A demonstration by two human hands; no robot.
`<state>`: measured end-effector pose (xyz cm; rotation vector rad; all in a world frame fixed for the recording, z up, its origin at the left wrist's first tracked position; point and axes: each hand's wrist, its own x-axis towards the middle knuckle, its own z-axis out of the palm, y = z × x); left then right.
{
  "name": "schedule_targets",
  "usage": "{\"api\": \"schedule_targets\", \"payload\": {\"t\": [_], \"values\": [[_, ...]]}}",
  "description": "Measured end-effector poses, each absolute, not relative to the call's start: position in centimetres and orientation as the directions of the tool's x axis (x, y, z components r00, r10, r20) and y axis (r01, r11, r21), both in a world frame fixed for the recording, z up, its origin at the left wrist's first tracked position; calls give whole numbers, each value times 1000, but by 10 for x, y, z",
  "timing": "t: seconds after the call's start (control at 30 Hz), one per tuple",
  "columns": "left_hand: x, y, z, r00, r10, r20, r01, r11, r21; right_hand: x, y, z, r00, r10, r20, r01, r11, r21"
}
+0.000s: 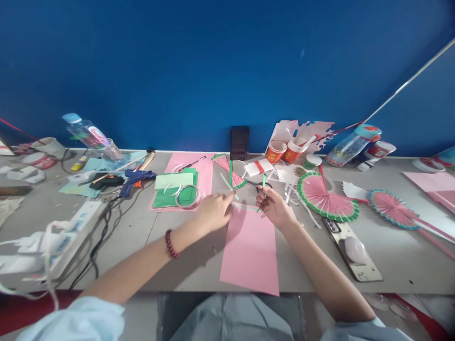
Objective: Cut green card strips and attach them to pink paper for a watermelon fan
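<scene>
A pink paper sheet (250, 248) lies on the grey table in front of me. My left hand (214, 211) rests at its top left corner, fingers curled and pinching the sheet's far edge, where a pale strip runs. My right hand (273, 206) hovers over the top right corner, closed on a thin green paper strip (263, 185) that stands nearly upright. Black scissors (253, 183) lie just beyond both hands. A red bead bracelet circles my left wrist.
Watermelon paper fans (325, 199) and a phone (351, 251) lie to the right. Red paper cups (286, 151) stand at the back. A tape roll (187, 195) on green and pink sheets, a blue glue gun (135, 180), a power strip (76, 225) and cables sit left.
</scene>
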<state>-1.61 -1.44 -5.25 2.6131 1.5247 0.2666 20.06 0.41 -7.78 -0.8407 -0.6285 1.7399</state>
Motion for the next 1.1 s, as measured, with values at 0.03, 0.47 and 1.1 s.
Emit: {"api": "schedule_targets", "payload": {"t": [0.03,0.47,1.1], "values": [[-15,6,-46,476,875,86,866,-484,128,200,4,-78,-197,953,-232,-578,-304,-757],[-15,180,-12,397,908,130,909,-371,-190,200,0,-70,-213,947,-242,-560,-321,-764],[-11,-50,-83,798,580,162,507,-792,338,193,2,-80,-10,990,-141,-455,-130,-881]]}}
